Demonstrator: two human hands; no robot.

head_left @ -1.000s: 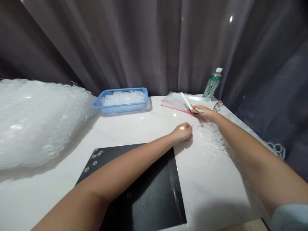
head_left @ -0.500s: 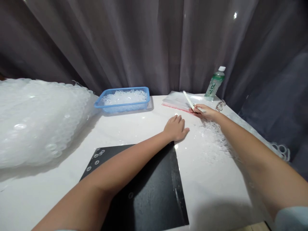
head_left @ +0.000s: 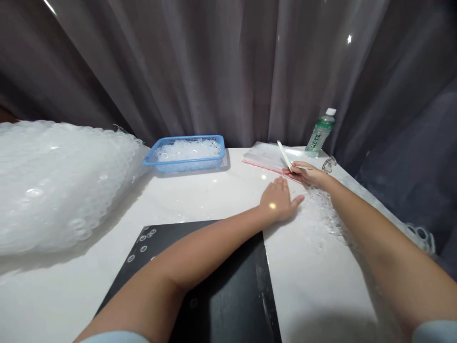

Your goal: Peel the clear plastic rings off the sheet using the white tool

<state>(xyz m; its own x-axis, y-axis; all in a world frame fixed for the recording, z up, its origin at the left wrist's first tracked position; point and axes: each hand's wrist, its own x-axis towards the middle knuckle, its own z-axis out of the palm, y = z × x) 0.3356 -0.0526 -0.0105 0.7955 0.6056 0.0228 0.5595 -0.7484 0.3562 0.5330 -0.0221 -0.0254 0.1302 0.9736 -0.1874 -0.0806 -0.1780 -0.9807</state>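
My left hand (head_left: 276, 201) is open, fingers stretched out and thumb spread, palm down at the white tabletop just beyond the black mat (head_left: 235, 290). Nothing shows in it. To its right, my right hand (head_left: 306, 174) is closed around a slim pale stick-like tool (head_left: 284, 155), which points up and away to the left; its exact kind is unclear. That hand is at the red-edged clear plastic bags (head_left: 266, 153). Below it lies a loose heap of clear plastic rings or scraps (head_left: 323, 214), partly hidden by my right forearm.
A large bulging clear bag of rings (head_left: 64, 186) fills the left side. A blue basket (head_left: 183, 165) holds more clear rings at the back. A green-labelled bottle (head_left: 320, 132) and eyeglasses (head_left: 329, 164) stand at the back right. Several rings (head_left: 143, 248) lie on the mat.
My left hand has moved right, towards the heap of clear pieces, with its thumb spreading outward. My right hand keeps the pale tool in about the same place. The view has shifted slightly.
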